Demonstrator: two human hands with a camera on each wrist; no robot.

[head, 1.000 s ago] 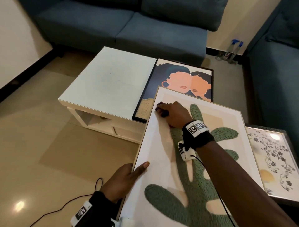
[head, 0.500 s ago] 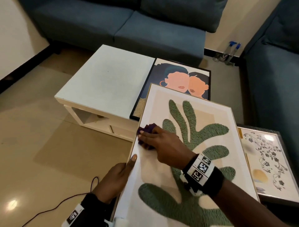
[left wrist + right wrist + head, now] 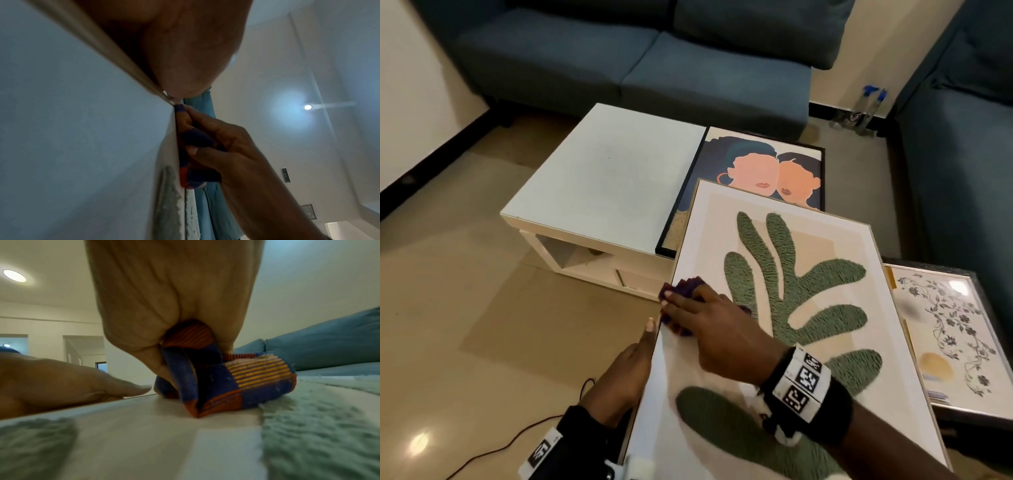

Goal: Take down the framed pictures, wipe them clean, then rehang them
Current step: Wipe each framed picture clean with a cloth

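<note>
A large framed picture of a green leaf shape (image 3: 791,281) leans tilted toward me, its top edge over a framed picture of two faces (image 3: 763,168). My left hand (image 3: 640,353) grips its left edge, thumb on the front. My right hand (image 3: 688,308) holds a bunched blue and orange cloth (image 3: 681,287) and presses it on the glass at the left margin, just above the left thumb. In the right wrist view the cloth (image 3: 226,379) sits on the glass (image 3: 185,443) under my fingers. A third framed picture with a floral pattern (image 3: 948,329) lies at the right.
The two-faces picture lies on a white coffee table (image 3: 602,178). Blue sofas stand behind (image 3: 654,61) and at the right (image 3: 962,154). Two spray bottles (image 3: 866,106) stand on the floor in the corner. A black cable (image 3: 517,442) trails on the tiled floor.
My right hand has slid the cloth from the picture's upper left corner down the left margin toward my left hand. The left hand keeps its hold on the frame edge.
</note>
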